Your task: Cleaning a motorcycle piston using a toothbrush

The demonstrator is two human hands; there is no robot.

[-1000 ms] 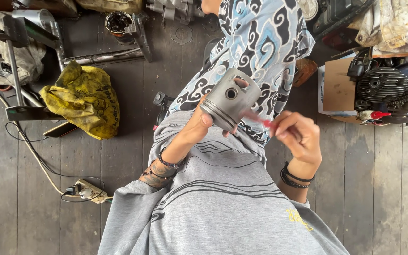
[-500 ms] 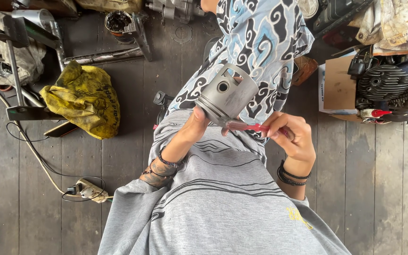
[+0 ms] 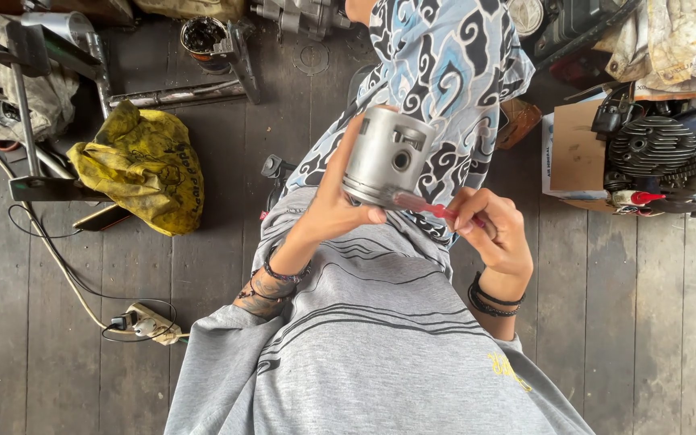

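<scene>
Seen from the head camera, looking down over a grey striped shirt and patterned blue-and-black trousers.

Left hand gripping a metal piston: a dull grey, matte cylinder with a round pin hole in its side and grooves near its lower rim, held tilted above the lap. Thumb pressing against the bottom edge, fingers wrapping around the far side and largely hidden.

Right hand pinching a slim tool with a translucent red handle; fingers curling together around the handle, tip meeting the piston's lower rim just beside the left thumb. Dark corded bracelets circling both wrists.

Lying on the dark, weathered plank floor: a crumpled yellow plastic bag, a pale power strip with trailing cable, and a steel stand. Sitting at right: a finned black engine beside brown cardboard.
</scene>
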